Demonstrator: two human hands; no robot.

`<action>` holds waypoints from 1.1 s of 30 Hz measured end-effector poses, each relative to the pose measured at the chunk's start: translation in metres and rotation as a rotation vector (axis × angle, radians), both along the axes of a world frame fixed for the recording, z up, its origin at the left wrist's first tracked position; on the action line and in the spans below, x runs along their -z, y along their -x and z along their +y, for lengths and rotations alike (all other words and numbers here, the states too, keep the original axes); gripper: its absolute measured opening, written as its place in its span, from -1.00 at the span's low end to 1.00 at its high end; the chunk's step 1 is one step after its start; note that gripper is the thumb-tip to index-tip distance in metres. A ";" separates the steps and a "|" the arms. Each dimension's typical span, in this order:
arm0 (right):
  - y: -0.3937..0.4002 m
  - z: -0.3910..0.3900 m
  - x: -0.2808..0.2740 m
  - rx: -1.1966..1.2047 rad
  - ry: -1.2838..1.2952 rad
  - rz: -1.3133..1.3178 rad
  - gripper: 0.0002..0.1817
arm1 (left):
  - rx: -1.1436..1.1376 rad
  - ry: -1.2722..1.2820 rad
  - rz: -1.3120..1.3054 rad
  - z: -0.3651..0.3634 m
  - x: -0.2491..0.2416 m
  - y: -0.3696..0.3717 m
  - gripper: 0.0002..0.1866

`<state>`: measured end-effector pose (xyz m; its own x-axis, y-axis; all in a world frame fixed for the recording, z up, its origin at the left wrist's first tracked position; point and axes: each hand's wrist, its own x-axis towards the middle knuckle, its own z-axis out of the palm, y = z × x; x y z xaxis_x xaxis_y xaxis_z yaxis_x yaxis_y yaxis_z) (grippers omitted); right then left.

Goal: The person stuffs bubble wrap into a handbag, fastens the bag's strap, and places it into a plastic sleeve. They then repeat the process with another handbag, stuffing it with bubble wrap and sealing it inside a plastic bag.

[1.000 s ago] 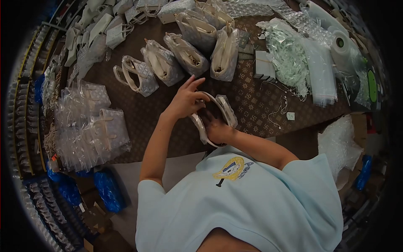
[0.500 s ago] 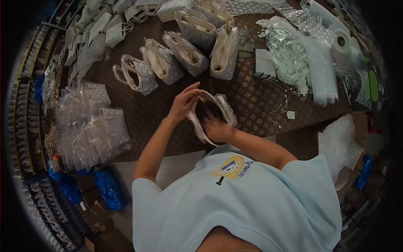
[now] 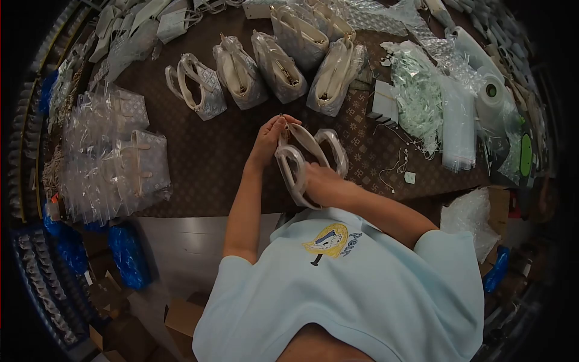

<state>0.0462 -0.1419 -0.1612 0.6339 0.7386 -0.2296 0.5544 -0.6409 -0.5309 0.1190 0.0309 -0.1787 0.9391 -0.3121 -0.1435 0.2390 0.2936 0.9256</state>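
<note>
In front of my shirt stands a pale handbag [image 3: 314,145], its top open and its wrapped handles raised on both sides. My left hand [image 3: 269,137] pinches the far end of the bag's rim, where a gold-coloured zip pull shows. Over the near part of the opening is my right hand [image 3: 323,184], reaching inside between the handles. Its fingers are hidden by the bag, so their shape does not show. Beyond the bag stand several similar handbags in clear wrap, the nearest being a small handbag [image 3: 204,87] and a handbag with an open top [image 3: 330,81].
Plastic-wrapped bags [image 3: 114,160] lie in a pile on the left of the brown patterned table [image 3: 205,181]. To the right are a white box stack [image 3: 384,99], shredded filler [image 3: 417,102], clear plastic sleeves [image 3: 459,130], a roll of film [image 3: 491,99] and a tag on a string [image 3: 410,177].
My left hand has closed on the far rim near the zip pull. My right hand, whose fingers showed inside the bag, is now partly behind a handle. The view has shifted slightly.
</note>
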 end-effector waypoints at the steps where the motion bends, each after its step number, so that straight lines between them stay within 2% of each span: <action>1: 0.008 0.004 0.010 -0.008 0.004 0.003 -0.78 | 0.014 -0.006 -0.031 -0.005 0.002 -0.002 -0.67; 3: 0.020 0.014 0.018 0.044 -0.145 -0.006 -0.78 | 0.022 -0.010 -0.057 -0.007 0.008 -0.002 -0.67; 4: 0.018 0.018 0.015 -0.124 0.061 -0.129 -0.78 | 0.013 0.051 -0.026 -0.006 0.013 -0.002 -0.67; 8: 0.013 0.018 0.012 -0.120 0.045 -0.053 -0.79 | -0.002 0.160 0.050 -0.003 0.020 -0.001 -0.67; 10: -0.008 0.015 -0.021 -0.242 0.200 0.382 -0.79 | 0.000 0.192 0.081 -0.001 0.019 0.000 -0.67; 12: -0.018 0.012 -0.042 0.109 -0.001 -0.107 -0.72 | 0.006 0.229 0.123 0.001 0.017 0.001 -0.68; 14: -0.045 0.018 -0.042 0.213 -0.119 -0.622 -0.70 | 0.106 0.265 0.195 0.002 0.013 -0.003 -0.72; 15: -0.055 0.020 -0.036 0.214 -0.114 -0.628 -0.70 | 0.110 0.269 0.191 0.000 0.017 -0.006 -0.72; 17: -0.068 0.026 -0.016 0.214 -0.129 -0.800 -0.71 | 0.066 0.270 0.209 0.000 0.028 -0.007 -0.75; 21: -0.081 0.024 -0.004 0.133 -0.162 -0.818 -0.76 | 0.081 0.264 0.237 0.006 0.020 -0.005 -0.77; 23: -0.084 0.020 0.006 0.071 -0.326 -0.773 -0.71 | 0.067 0.298 0.257 0.009 0.024 -0.005 -0.77; 26: -0.079 0.013 0.001 0.084 -0.425 -0.724 -0.66 | 0.025 0.239 0.272 0.004 0.015 -0.002 -0.75; 30: -0.083 0.004 -0.012 0.088 -0.364 -0.729 -0.63 | 0.077 0.254 0.245 0.004 0.021 -0.004 -0.73; 33: -0.080 -0.001 -0.011 -0.034 -0.449 -0.762 -0.69 | 0.054 0.213 0.237 -0.001 0.015 0.001 -0.69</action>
